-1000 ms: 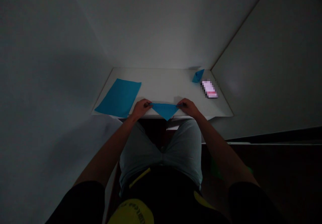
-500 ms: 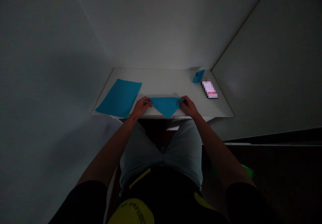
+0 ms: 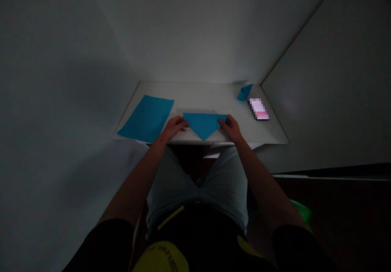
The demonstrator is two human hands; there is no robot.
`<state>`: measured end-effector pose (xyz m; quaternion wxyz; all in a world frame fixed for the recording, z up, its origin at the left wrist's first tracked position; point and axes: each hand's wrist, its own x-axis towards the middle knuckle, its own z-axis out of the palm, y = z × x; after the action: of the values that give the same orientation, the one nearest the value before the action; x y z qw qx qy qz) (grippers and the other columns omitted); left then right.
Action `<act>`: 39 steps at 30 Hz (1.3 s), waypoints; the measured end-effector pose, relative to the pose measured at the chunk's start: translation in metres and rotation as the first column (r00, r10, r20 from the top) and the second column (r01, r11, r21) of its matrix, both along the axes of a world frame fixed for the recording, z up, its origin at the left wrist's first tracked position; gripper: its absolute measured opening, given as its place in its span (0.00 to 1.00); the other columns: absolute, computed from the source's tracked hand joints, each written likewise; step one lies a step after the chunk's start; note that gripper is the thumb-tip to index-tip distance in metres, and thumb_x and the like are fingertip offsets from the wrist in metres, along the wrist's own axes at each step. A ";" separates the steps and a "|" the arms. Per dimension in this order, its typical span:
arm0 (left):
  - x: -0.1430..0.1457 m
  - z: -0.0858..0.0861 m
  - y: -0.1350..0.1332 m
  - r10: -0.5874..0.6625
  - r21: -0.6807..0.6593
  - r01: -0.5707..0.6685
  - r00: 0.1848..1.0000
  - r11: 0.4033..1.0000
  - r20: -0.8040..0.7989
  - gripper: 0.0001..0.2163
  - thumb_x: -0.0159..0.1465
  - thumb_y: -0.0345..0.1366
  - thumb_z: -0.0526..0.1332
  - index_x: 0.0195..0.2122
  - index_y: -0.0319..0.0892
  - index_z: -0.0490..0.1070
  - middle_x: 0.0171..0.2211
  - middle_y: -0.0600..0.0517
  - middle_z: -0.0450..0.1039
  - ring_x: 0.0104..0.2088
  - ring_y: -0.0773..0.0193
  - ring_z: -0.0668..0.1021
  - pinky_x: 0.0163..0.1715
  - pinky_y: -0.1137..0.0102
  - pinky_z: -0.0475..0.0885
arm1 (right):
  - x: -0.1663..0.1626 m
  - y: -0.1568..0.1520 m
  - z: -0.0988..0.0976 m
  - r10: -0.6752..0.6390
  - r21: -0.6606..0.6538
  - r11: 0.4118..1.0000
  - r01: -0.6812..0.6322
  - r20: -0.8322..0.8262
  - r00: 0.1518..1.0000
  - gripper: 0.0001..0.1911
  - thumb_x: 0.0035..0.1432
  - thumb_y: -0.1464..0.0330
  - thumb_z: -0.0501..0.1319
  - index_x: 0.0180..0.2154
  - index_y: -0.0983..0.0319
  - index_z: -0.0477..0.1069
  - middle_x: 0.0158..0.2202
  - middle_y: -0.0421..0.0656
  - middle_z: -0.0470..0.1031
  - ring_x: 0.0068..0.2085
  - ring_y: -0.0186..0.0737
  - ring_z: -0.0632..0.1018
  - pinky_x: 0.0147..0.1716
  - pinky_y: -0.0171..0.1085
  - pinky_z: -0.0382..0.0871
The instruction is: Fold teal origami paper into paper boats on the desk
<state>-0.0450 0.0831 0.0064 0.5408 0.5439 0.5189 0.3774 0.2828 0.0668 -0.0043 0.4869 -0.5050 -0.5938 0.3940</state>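
Note:
A folded blue sheet of paper [image 3: 204, 124] is at the front middle of the white desk, its straight edge toward the wall and its point toward me. My left hand [image 3: 176, 126] pinches its left corner between thumb and fingers. At the other end my right hand [image 3: 231, 127] grips the right corner, the thumb lying over the paper's face. Left of my left hand lies a flat, unfolded blue sheet [image 3: 147, 118], reaching the desk's front edge.
A small folded blue paper shape [image 3: 244, 92] stands at the back right of the white desk [image 3: 198, 95]. Beside it lies a phone [image 3: 259, 109] with a lit, pixelated screen. Walls rise behind and at both sides. Something green [image 3: 301, 213] is low on the right.
Both hands have shifted slightly toward the wall with the folded paper. Its upper corners now show more squarely beyond my fingers. The view has moved a little, so the desk items appear slightly displaced.

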 end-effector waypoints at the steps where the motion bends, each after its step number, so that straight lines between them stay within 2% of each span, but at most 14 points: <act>1: 0.000 0.000 0.000 0.005 -0.007 -0.005 1.000 1.000 -0.004 0.16 0.66 0.49 0.71 0.40 0.43 0.72 0.40 0.46 0.84 0.44 0.56 0.86 0.39 0.65 0.82 | 0.000 -0.001 0.001 0.009 -0.009 1.000 -0.009 -0.019 1.000 0.30 0.55 0.37 0.70 0.36 0.54 0.66 0.29 0.37 0.72 0.32 0.41 0.75 0.34 0.41 0.74; 6: 0.000 0.001 0.002 0.039 -0.050 -0.038 0.999 0.998 0.029 0.15 0.67 0.48 0.72 0.37 0.43 0.71 0.38 0.46 0.83 0.44 0.55 0.87 0.39 0.64 0.83 | 0.003 -0.005 0.005 0.036 -0.036 0.999 -0.041 -0.125 0.992 0.31 0.48 0.40 0.76 0.39 0.54 0.71 0.34 0.39 0.79 0.35 0.43 0.79 0.40 0.45 0.79; 10: -0.003 0.002 0.002 0.027 -0.071 -0.023 0.998 0.997 0.054 0.18 0.65 0.51 0.73 0.38 0.43 0.72 0.39 0.46 0.84 0.45 0.54 0.87 0.40 0.63 0.84 | 0.006 -0.005 0.002 0.034 -0.060 0.997 -0.039 -0.082 0.996 0.32 0.47 0.38 0.76 0.34 0.54 0.67 0.27 0.37 0.75 0.32 0.42 0.78 0.39 0.44 0.78; 13: -0.003 0.001 0.002 0.042 -0.087 -0.034 0.996 0.996 0.085 0.19 0.64 0.52 0.73 0.39 0.42 0.72 0.39 0.45 0.84 0.45 0.54 0.87 0.41 0.63 0.84 | 0.008 -0.004 0.001 0.011 -0.050 0.999 -0.015 -0.077 0.997 0.32 0.48 0.38 0.75 0.34 0.54 0.67 0.25 0.35 0.73 0.31 0.42 0.78 0.40 0.43 0.78; 17: -0.001 0.001 0.001 0.071 -0.085 -0.063 0.993 0.994 0.099 0.16 0.65 0.46 0.73 0.44 0.42 0.73 0.41 0.46 0.84 0.45 0.56 0.87 0.40 0.64 0.84 | 0.009 -0.003 0.003 0.023 -0.034 0.999 -0.025 -0.074 0.997 0.31 0.51 0.39 0.73 0.42 0.54 0.73 0.28 0.36 0.75 0.32 0.44 0.79 0.43 0.46 0.78; 22: -0.004 0.004 0.000 -0.037 -0.023 0.037 0.999 0.999 0.012 0.14 0.68 0.41 0.66 0.53 0.44 0.77 0.47 0.44 0.83 0.49 0.55 0.85 0.39 0.66 0.84 | 0.011 -0.004 0.004 0.043 -0.021 0.999 -0.044 -0.022 0.999 0.24 0.58 0.43 0.68 0.43 0.55 0.77 0.35 0.42 0.80 0.35 0.44 0.80 0.44 0.47 0.78; 25: -0.005 0.006 -0.001 -0.081 -0.019 0.081 0.996 0.997 -0.028 0.12 0.69 0.41 0.62 0.48 0.43 0.80 0.50 0.43 0.83 0.49 0.55 0.85 0.39 0.65 0.85 | 0.012 -0.004 0.003 0.041 -0.043 0.998 -0.041 -0.015 0.999 0.22 0.62 0.45 0.63 0.40 0.56 0.78 0.34 0.42 0.80 0.35 0.44 0.79 0.43 0.46 0.78; 28: -0.003 0.008 -0.003 -0.081 -0.008 0.081 0.996 0.997 -0.032 0.14 0.69 0.44 0.60 0.41 0.42 0.82 0.51 0.42 0.82 0.49 0.54 0.83 0.39 0.63 0.86 | 0.011 -0.003 0.002 0.008 -0.076 0.997 -0.009 -0.008 1.000 0.24 0.64 0.43 0.59 0.37 0.56 0.77 0.35 0.43 0.79 0.36 0.44 0.78 0.41 0.44 0.76; 31: 0.001 0.007 -0.005 -0.052 0.022 0.053 0.998 0.998 -0.027 0.15 0.67 0.47 0.64 0.39 0.40 0.82 0.49 0.42 0.81 0.48 0.53 0.82 0.36 0.64 0.85 | 0.008 -0.003 0.001 -0.010 -0.037 0.999 0.012 0.044 0.999 0.25 0.59 0.41 0.65 0.36 0.55 0.75 0.31 0.41 0.75 0.33 0.43 0.74 0.38 0.42 0.73; 33: 0.004 0.006 -0.006 -0.020 0.037 0.022 0.999 0.999 -0.043 0.13 0.63 0.46 0.71 0.40 0.40 0.80 0.45 0.44 0.81 0.43 0.57 0.81 0.33 0.67 0.84 | 0.006 -0.004 0.001 0.006 -0.016 1.000 -0.005 0.083 0.996 0.25 0.55 0.41 0.69 0.39 0.55 0.75 0.28 0.38 0.70 0.31 0.41 0.70 0.36 0.41 0.70; 37: 0.006 0.004 -0.005 -0.024 0.055 0.027 0.998 0.998 -0.058 0.13 0.61 0.40 0.74 0.43 0.42 0.79 0.38 0.49 0.78 0.37 0.64 0.79 0.31 0.71 0.81 | 0.005 -0.005 0.003 0.093 -0.024 0.996 -0.090 0.139 0.986 0.26 0.59 0.42 0.66 0.46 0.55 0.77 0.31 0.38 0.71 0.33 0.42 0.70 0.36 0.41 0.67; 39: 0.005 0.004 -0.005 -0.039 0.061 0.042 0.998 0.997 -0.051 0.16 0.61 0.40 0.74 0.48 0.43 0.79 0.37 0.51 0.76 0.36 0.64 0.79 0.32 0.71 0.81 | 0.004 -0.006 0.004 0.121 -0.030 0.993 -0.117 0.154 0.981 0.26 0.60 0.43 0.65 0.49 0.55 0.78 0.33 0.39 0.72 0.34 0.42 0.70 0.37 0.41 0.66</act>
<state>-0.0398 0.0782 0.0102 0.5182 0.5801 0.5091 0.3686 0.2869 0.0609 -0.0005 0.4093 -0.5029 -0.6550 0.3880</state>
